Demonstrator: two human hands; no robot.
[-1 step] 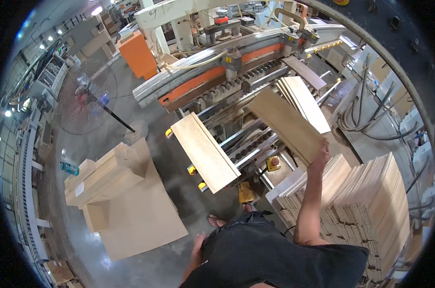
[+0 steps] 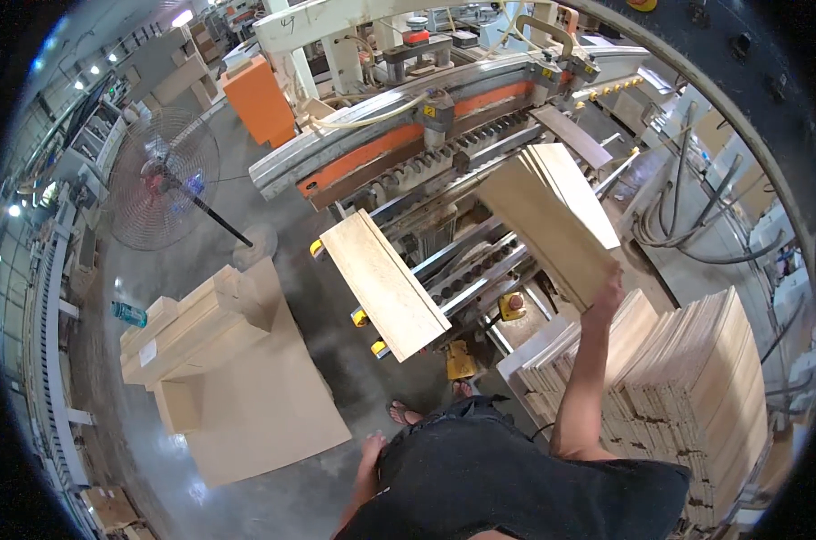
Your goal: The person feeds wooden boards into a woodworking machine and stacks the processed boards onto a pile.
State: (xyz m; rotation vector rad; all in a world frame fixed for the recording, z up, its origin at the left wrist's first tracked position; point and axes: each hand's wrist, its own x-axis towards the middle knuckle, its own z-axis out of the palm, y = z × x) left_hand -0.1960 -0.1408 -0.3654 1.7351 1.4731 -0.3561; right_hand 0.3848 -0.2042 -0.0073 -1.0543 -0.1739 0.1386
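Observation:
My right hand is closed on the near end of a brown wooden panel, which it holds up in a slant over the machine's right side. The panel's far end overlaps a few pale boards lying on the machine. Low at my left side hangs my left hand, its fingers loosely apart and nothing in them. Another pale wooden panel rests across the left end of the machine's rails, apart from both hands. Below my right forearm stands a tall stack of panels.
The long machine with an orange and grey beam spans the far side. A red button on a yellow box sits near its front. At left are a cardboard sheet, stacked long pieces, a teal bottle and a standing fan.
My right hand and the panel in it have shifted slightly to the right, and the panel's tilt differs a little. The left hand stays low at my side.

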